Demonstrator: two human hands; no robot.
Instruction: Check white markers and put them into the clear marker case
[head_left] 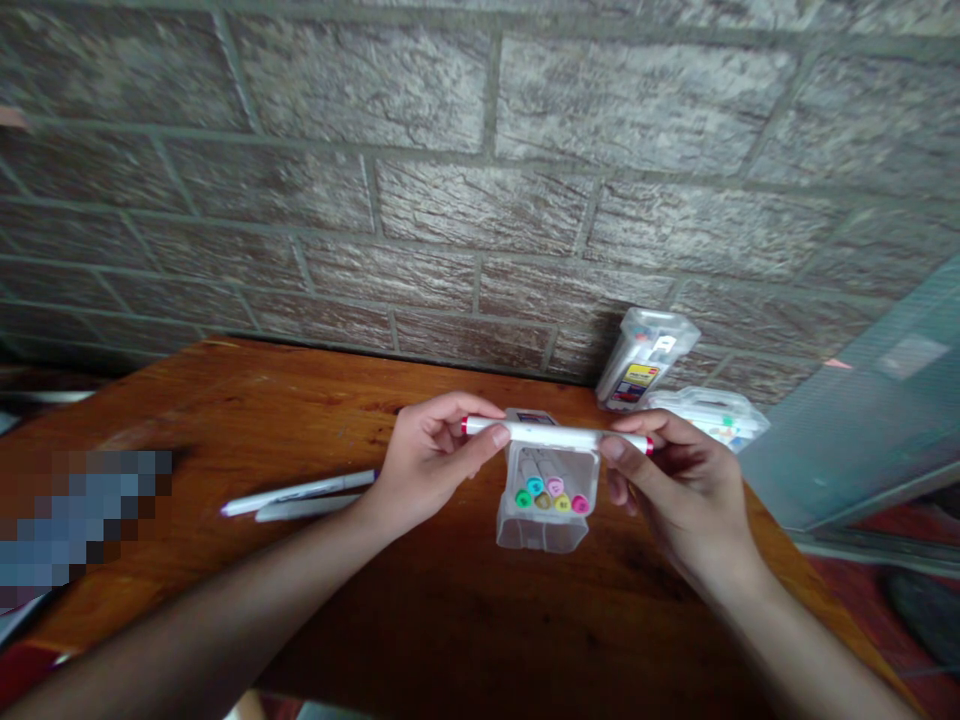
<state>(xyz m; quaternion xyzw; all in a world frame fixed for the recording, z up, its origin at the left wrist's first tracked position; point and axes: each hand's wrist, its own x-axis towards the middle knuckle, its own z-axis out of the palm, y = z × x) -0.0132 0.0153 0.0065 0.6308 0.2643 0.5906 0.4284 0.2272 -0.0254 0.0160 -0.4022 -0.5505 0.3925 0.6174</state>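
Observation:
A white marker with red ends is held level between my two hands. My left hand pinches its left end between thumb and fingers, while my right hand grips the right end the same way. Just below and behind the marker lies a clear plastic case, its lid open toward me. Inside it several markers show coloured ends in green, blue, pink, yellow and brown. Left of my left hand, two loose markers rest on the wooden table, partly hidden by that hand.
Against the stone-block wall, a closed clear marker case stands upright at the back right of the wooden table. Another clear case sits beside it, behind my right hand. A glass panel borders the table's right side.

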